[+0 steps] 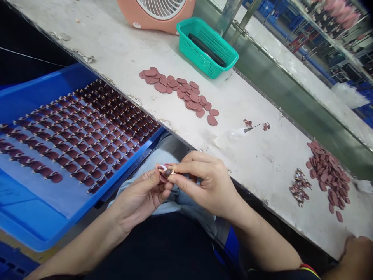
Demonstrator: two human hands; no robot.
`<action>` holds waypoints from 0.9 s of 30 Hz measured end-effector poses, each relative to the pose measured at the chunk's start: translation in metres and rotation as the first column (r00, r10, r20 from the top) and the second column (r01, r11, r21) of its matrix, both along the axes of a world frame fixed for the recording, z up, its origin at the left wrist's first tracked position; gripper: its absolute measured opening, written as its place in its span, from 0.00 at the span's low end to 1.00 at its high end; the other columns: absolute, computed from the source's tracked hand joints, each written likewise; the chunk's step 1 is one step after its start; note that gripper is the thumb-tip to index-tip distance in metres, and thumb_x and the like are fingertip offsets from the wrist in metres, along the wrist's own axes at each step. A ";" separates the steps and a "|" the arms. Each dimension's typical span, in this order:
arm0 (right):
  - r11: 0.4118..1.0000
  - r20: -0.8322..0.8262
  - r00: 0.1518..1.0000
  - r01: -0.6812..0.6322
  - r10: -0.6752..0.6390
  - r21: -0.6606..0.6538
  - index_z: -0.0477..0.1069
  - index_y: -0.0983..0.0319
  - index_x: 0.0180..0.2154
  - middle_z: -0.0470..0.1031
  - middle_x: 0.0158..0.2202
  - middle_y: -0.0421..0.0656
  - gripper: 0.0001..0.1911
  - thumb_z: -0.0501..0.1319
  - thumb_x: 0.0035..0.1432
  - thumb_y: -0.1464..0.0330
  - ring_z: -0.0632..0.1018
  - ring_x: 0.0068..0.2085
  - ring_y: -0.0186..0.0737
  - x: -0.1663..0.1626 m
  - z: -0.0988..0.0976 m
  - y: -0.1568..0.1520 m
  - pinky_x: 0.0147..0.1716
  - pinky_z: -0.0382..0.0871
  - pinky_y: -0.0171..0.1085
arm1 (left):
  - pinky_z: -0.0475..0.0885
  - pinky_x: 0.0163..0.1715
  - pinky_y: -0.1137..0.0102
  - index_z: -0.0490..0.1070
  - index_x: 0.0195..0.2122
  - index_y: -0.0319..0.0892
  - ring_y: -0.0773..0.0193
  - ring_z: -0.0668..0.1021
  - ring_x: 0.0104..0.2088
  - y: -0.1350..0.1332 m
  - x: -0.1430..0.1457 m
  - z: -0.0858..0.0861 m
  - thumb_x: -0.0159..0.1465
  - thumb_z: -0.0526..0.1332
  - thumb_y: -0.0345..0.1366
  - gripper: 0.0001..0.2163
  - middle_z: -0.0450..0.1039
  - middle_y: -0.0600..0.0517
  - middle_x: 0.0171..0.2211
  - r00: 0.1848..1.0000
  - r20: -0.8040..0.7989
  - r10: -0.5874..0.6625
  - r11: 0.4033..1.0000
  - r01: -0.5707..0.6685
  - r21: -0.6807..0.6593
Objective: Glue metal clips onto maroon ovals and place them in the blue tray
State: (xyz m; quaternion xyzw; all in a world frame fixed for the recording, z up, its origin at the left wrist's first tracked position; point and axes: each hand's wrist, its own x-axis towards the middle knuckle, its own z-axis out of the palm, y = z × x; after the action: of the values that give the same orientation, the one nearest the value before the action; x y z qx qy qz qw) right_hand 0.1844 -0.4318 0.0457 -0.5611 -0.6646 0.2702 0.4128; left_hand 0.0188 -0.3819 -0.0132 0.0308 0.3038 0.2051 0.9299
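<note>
A small figurine on a maroon oval base (166, 172) is held between my two hands above my lap. My left hand (140, 194) grips the base from below, fingers curled round it. With thumb and forefinger, my right hand (208, 181) pinches the dark and whitish upper piece; its other fingers are bent. The hands hide part of the piece. To the left, a blue tray (29, 229) holds rows of similar figurines (70, 167) on maroon bases. On the table, loose maroon ovals (192, 97) lie beyond my hands.
A white squeeze bottle with a needle tip (233, 134) lies near two small figures (247, 123). Farther right are a heap of maroon ovals (326, 171) and small figures (300, 186). A green basket (186, 44) and an orange fan (125, 9) stand behind. Another person's hand (359, 252) shows lower right.
</note>
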 end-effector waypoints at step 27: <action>0.836 0.427 0.859 0.002 -0.281 0.548 0.75 0.67 0.43 0.77 0.28 0.43 0.07 0.65 0.62 0.73 0.74 0.27 0.37 -0.049 -0.059 0.020 0.26 0.69 0.38 | 0.73 0.22 0.76 0.75 0.33 0.43 0.67 0.78 0.29 0.008 -0.012 -0.003 0.57 0.71 0.46 0.13 0.80 0.52 0.34 0.739 -0.450 0.503 0.713 -0.060 0.699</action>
State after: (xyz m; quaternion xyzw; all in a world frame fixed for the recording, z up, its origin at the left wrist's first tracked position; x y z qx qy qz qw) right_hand 0.1353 -0.4121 -0.0137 -0.5241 -0.7504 -0.1076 0.3881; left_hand 0.0071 -0.3739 -0.0157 0.3622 0.4987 0.4227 0.6644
